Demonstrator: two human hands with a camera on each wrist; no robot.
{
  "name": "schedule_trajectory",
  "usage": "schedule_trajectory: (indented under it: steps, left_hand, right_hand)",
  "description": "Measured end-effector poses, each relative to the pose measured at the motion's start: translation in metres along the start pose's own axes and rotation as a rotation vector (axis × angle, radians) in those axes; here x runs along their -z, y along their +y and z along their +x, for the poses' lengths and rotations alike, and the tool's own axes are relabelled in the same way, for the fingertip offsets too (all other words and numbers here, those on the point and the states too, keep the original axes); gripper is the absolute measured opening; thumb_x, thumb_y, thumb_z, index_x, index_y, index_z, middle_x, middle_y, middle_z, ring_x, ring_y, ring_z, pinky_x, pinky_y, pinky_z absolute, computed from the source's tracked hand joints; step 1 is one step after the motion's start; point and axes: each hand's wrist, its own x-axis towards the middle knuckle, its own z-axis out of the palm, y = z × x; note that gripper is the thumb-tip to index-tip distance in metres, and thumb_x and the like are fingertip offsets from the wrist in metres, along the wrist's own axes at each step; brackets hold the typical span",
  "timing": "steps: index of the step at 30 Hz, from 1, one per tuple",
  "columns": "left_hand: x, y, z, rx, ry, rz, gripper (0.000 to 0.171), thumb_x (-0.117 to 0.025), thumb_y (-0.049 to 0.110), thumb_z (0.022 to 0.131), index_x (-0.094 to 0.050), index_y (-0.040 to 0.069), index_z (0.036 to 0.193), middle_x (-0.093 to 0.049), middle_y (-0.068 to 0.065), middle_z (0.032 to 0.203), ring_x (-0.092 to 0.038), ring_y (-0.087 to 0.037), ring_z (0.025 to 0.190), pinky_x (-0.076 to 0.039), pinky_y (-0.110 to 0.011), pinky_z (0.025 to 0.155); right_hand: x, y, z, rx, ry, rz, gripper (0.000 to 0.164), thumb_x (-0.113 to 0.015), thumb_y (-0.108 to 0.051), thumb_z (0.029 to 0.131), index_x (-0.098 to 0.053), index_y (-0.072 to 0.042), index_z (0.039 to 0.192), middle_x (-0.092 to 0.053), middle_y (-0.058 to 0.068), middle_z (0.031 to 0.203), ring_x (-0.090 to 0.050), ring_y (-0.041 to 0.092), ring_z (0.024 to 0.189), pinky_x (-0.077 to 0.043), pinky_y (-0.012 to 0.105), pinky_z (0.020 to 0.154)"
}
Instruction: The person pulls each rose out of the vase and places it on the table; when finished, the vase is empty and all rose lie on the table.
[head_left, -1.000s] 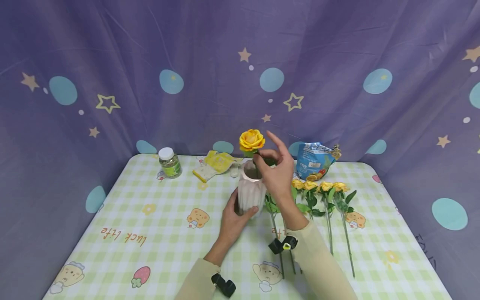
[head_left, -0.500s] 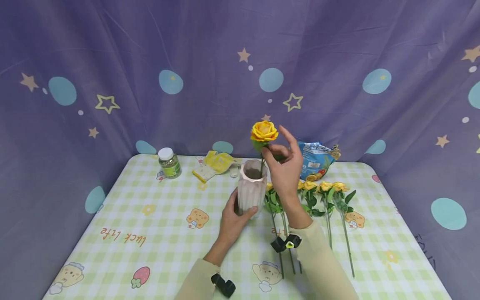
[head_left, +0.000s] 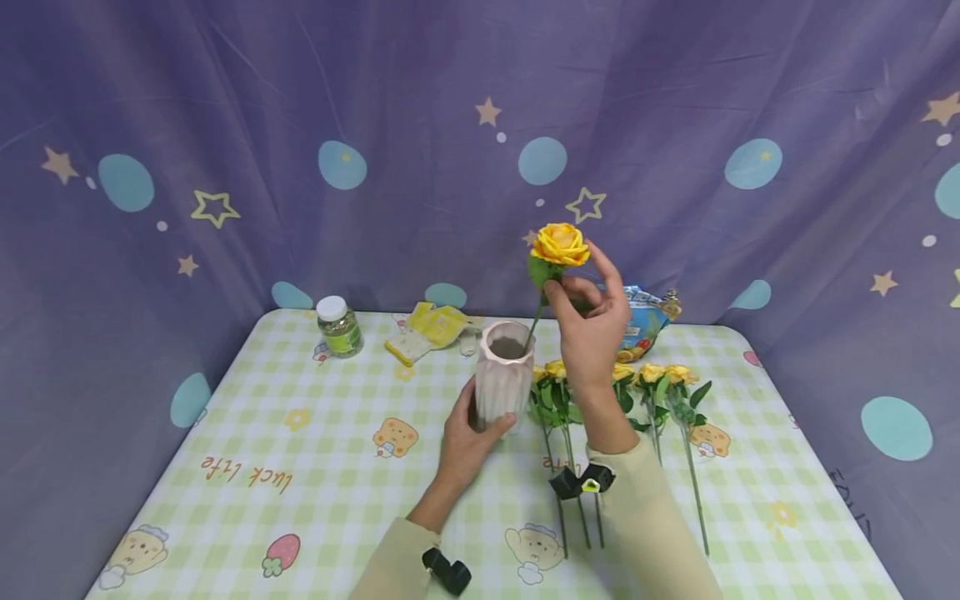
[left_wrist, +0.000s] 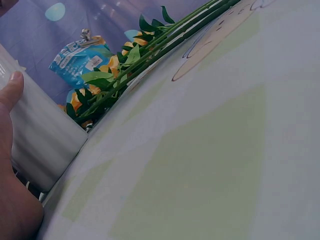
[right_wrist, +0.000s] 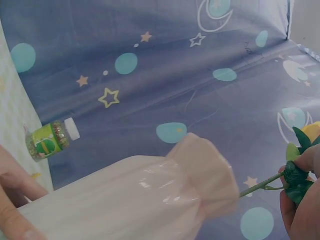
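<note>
A pale pink fluted vase (head_left: 504,383) stands upright on the table, and my left hand (head_left: 467,442) grips its lower body from the left. In the left wrist view the thumb lies along the vase's side (left_wrist: 42,130). Above and to the right of the mouth, my right hand (head_left: 596,333) pinches a yellow rose (head_left: 559,245) just below its bloom. Its green stem (right_wrist: 262,185) slants down to the vase's mouth; the lower end is hidden inside. The right index finger is raised beside the petals.
Several yellow roses (head_left: 678,375) lie right of the vase, stems toward me. Behind them stands a blue pouch (head_left: 645,323) with a clip. A yellow-and-white glove (head_left: 431,329) and a white-capped jar (head_left: 340,327) are at the back left of the checked tablecloth (head_left: 330,517).
My right hand has moved right and upward with the rose, and the stem now leans to the right in the vase's mouth. The left hand and vase have stayed put.
</note>
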Motion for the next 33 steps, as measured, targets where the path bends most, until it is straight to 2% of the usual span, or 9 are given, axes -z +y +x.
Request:
schedule_trajectory:
  steps: [7,12,15,20,22,28,33]
  left_hand:
    - [0.003,0.018,-0.001,0.077,-0.044,-0.070,0.093,-0.091,0.031,0.093,-0.043,0.009,0.169,-0.051,-0.020,0.168,-0.051,-0.044,0.152,-0.036,-0.067,0.128]
    - [0.003,0.020,-0.001,0.105,-0.050,-0.058,0.092,-0.091,0.027,0.094,-0.042,0.010,0.170,-0.051,-0.018,0.169,-0.051,-0.041,0.153,-0.036,-0.063,0.129]
    - [0.002,0.018,-0.001,0.086,-0.040,-0.049,0.093,-0.091,0.032,0.093,-0.043,0.010,0.170,-0.052,-0.019,0.168,-0.052,-0.042,0.152,-0.037,-0.064,0.128]
    - [0.002,0.015,-0.002,-0.005,-0.002,-0.008,0.092,-0.090,0.042,0.093,-0.047,0.008,0.167,-0.057,-0.024,0.162,-0.058,-0.047,0.144,-0.043,-0.070,0.120]
    - [0.003,0.015,-0.003,-0.009,0.001,-0.008,0.092,-0.090,0.042,0.093,-0.047,0.007,0.167,-0.056,-0.025,0.162,-0.057,-0.048,0.144,-0.043,-0.071,0.121]
    - [0.004,0.020,-0.001,0.098,-0.039,-0.048,0.095,-0.092,0.032,0.092,-0.043,0.008,0.169,-0.051,-0.020,0.169,-0.050,-0.042,0.153,-0.035,-0.063,0.129]
    - [0.004,0.021,-0.001,0.117,-0.042,-0.036,0.095,-0.092,0.033,0.092,-0.043,0.009,0.170,-0.050,-0.018,0.170,-0.049,-0.040,0.155,-0.034,-0.060,0.131]
  right_hand:
    - [0.005,-0.012,0.004,0.012,0.075,0.085,0.061,-0.080,0.005,0.096,-0.062,-0.004,0.153,-0.080,-0.006,0.092,-0.075,0.014,0.093,-0.064,0.027,0.090]
    - [0.009,-0.019,0.009,0.042,0.144,0.114,0.059,-0.080,0.008,0.095,-0.063,0.000,0.151,-0.081,-0.002,0.090,-0.076,0.014,0.088,-0.065,0.028,0.090]
    - [0.010,-0.022,0.011,0.069,0.179,0.139,0.057,-0.079,0.009,0.095,-0.064,0.000,0.149,-0.081,0.001,0.089,-0.077,0.017,0.085,-0.065,0.030,0.089]
    - [0.011,-0.026,0.015,0.105,0.235,0.202,0.056,-0.078,0.010,0.096,-0.062,0.001,0.149,-0.080,0.006,0.087,-0.078,0.022,0.082,-0.066,0.037,0.090]
    - [0.012,-0.027,0.017,0.108,0.265,0.239,0.056,-0.078,0.011,0.096,-0.060,0.001,0.149,-0.079,0.008,0.087,-0.079,0.023,0.083,-0.067,0.039,0.091]
    - [0.019,-0.030,0.023,0.103,0.332,0.331,0.054,-0.078,0.014,0.094,-0.061,0.003,0.144,-0.079,0.018,0.095,-0.077,0.025,0.084,-0.067,0.044,0.091]
    - [0.026,-0.033,0.026,0.104,0.362,0.370,0.049,-0.077,0.015,0.094,-0.063,0.004,0.140,-0.080,0.024,0.100,-0.077,0.029,0.082,-0.066,0.045,0.091]
